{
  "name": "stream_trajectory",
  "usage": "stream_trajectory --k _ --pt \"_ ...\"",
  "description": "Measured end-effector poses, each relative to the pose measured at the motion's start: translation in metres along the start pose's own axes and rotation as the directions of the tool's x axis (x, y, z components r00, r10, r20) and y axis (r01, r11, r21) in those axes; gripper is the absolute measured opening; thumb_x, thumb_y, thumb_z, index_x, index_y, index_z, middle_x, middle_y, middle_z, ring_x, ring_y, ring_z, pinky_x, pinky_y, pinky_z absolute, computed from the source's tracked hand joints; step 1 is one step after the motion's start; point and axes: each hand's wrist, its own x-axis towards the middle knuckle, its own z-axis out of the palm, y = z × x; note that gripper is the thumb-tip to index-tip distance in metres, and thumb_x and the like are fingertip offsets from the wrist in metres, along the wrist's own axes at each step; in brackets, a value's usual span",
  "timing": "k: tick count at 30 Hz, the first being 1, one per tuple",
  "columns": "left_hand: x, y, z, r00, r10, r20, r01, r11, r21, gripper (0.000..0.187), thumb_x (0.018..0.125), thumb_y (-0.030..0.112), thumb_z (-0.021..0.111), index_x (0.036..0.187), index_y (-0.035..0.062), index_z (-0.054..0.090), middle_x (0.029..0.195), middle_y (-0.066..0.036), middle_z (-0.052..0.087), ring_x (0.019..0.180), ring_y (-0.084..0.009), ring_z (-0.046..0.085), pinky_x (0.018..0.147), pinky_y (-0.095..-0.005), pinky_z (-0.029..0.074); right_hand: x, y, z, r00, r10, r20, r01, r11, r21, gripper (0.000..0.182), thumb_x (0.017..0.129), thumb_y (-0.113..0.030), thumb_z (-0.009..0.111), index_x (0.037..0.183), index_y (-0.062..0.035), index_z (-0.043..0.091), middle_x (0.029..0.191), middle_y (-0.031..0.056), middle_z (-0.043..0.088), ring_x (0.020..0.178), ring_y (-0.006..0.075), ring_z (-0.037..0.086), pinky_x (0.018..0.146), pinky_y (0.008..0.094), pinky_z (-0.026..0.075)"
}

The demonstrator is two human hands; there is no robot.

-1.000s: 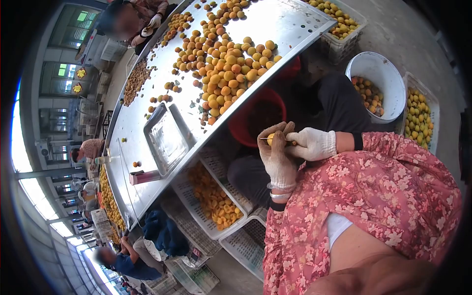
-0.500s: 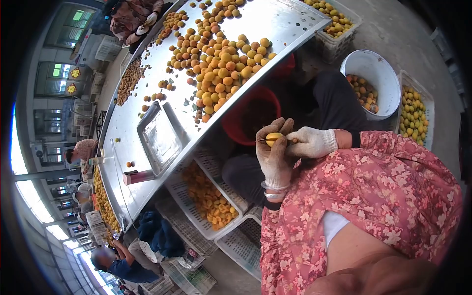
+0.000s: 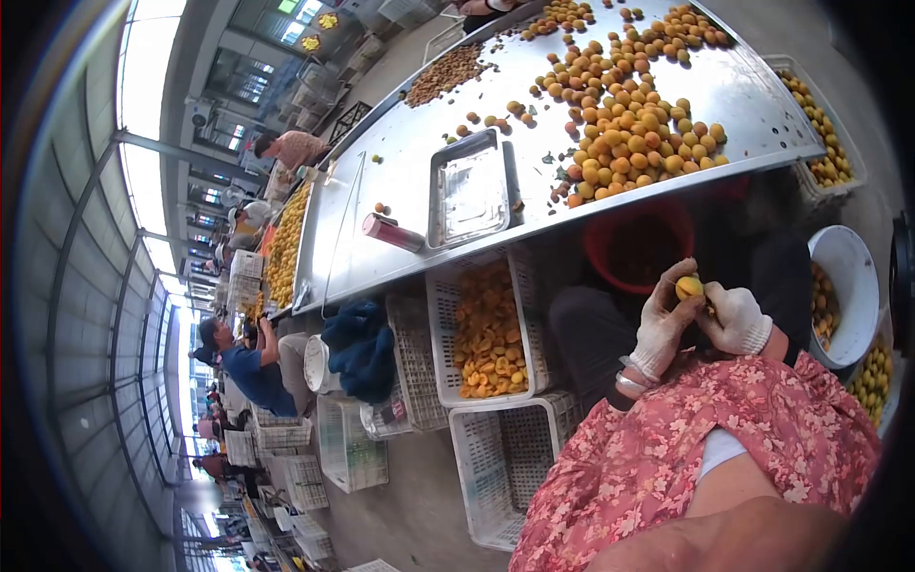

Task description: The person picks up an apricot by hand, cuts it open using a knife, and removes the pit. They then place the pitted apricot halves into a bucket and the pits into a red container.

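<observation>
Left hand [image 3: 664, 322] grips the small yellow-orange apricot [image 3: 689, 287]; right hand [image 3: 735, 319], closed, should steady it below the desk [image 3: 400, 172] edge

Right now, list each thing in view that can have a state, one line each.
Small yellow apricot: whole, held by both hands.
Left gloved hand: gripping the apricot.
Right gloved hand: on the apricot.
Shallow steel tray: empty.
White slatted plastic crate: holds halved fruit.
Red plastic bucket: contents unclear.
</observation>
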Motion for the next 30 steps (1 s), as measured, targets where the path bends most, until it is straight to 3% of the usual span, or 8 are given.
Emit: stream_trajectory --k 2,6,9,11,15,17,21,30 --pt "-0.002 0.004 0.001 0.999 -0.012 -0.05 0.018 0.993 0.117 0.053 0.089 0.003 0.066 0.139 0.0033 0.047 0.133 -0.006 0.053 0.119 -0.015 0.051 0.106 -0.0292 0.039 -0.002 0.003 0.005 1.0 0.028 0.002 -0.028 1.0 0.002 0.032 0.084 -0.018 0.067 0.108 -0.0014 0.053 0.067 0.0192 0.062 0.061 0.0401 0.063 0.053 0.0469 0.049" --pt "-0.001 0.003 0.002 0.998 -0.013 -0.066 0.017 0.998 0.065 0.054 0.089 0.002 0.066 0.139 0.0032 0.048 0.132 -0.006 0.054 0.12 -0.0145 0.051 0.105 -0.0289 0.04 0.003 -0.002 0.008 0.995 0.081 -0.061 -0.083 0.996 -0.031 0.057 0.081 -0.014 0.066 0.132 -0.0015 0.043 0.068 0.02 0.062 0.062 0.0411 0.063 0.055 0.0488 0.05" --pt "-0.003 -0.001 -0.005 1.0 -0.007 0.018 0.005 0.991 0.137 0.058 0.087 0.001 0.064 0.142 0.0028 0.045 0.131 -0.006 0.054 0.117 -0.0141 0.052 0.102 -0.0284 0.042 0.002 0.002 0.012 0.99 0.137 0.023 -0.136 0.99 -0.037 0.068 0.081 -0.012 0.065 0.141 -0.0022 0.036 0.069 0.0202 0.062 0.063 0.0414 0.063 0.057 0.0497 0.05" --pt "-0.005 0.002 -0.003 1.0 -0.006 0.007 0.006 0.997 0.071 0.058 0.087 0.0 0.063 0.142 0.0032 0.045 0.128 -0.005 0.055 0.115 -0.0139 0.053 0.101 -0.0279 0.042 -0.001 0.009 0.019 0.997 0.079 0.024 -0.078 0.997 -0.022 0.068 0.081 -0.011 0.063 0.142 -0.001 0.035 0.069 0.0201 0.062 0.064 0.0414 0.063 0.057 0.049 0.05" --pt "-0.005 -0.001 -0.007 0.994 -0.069 -0.087 0.08 0.988 0.133 0.057 0.081 -0.005 0.059 0.137 0.0017 0.049 0.118 -0.007 0.059 0.107 -0.014 0.056 0.096 -0.0268 0.046 -0.001 0.026 0.033 0.978 0.152 0.142 -0.159 0.987 0.038 0.068 0.08 -0.009 0.063 0.141 0.0005 0.035 0.074 0.0219 0.063 0.068 0.0415 0.064 0.059 0.0463 0.052" --pt "-0.003 -0.001 -0.002 0.986 -0.068 -0.15 0.086 0.989 0.117 0.055 0.077 -0.005 0.058 0.131 -0.0001 0.051 0.111 -0.008 0.06 0.101 -0.0156 0.058 0.092 -0.028 0.048 -0.004 0.039 0.041 0.996 0.088 0.023 -0.089 0.995 0.048 0.065 0.081 -0.007 0.062 0.139 0.0013 0.036 0.078 0.0232 0.064 0.071 0.0415 0.065 0.06 0.0457 0.052" --pt "0.002 0.0 0.001 0.978 -0.093 -0.185 0.105 0.993 0.059 0.054 0.072 -0.005 0.055 0.125 0.0 0.054 0.108 -0.008 0.059 0.099 -0.0168 0.058 0.092 -0.0283 0.048 -0.002 0.038 0.04 0.98 0.175 0.09 -0.181 0.981 0.072 0.064 0.081 -0.006 0.061 0.139 0.0028 0.036 0.08 0.0246 0.064 0.074 0.0425 0.066 0.061 0.0461 0.052" --pt "0.002 0.0 0.005 0.957 -0.109 -0.268 0.126 0.991 0.046 0.052 0.064 -0.008 0.055 0.115 0.0017 0.058 0.103 -0.009 0.06 0.098 -0.0197 0.058 0.089 -0.0286 0.048 -0.007 0.048 0.048 0.992 0.114 0.055 -0.116 0.993 0.036 0.067 0.08 -0.006 0.062 0.141 0.0057 0.034 0.083 0.0271 0.064 0.077 0.0445 0.065 0.063 0.0468 0.052"
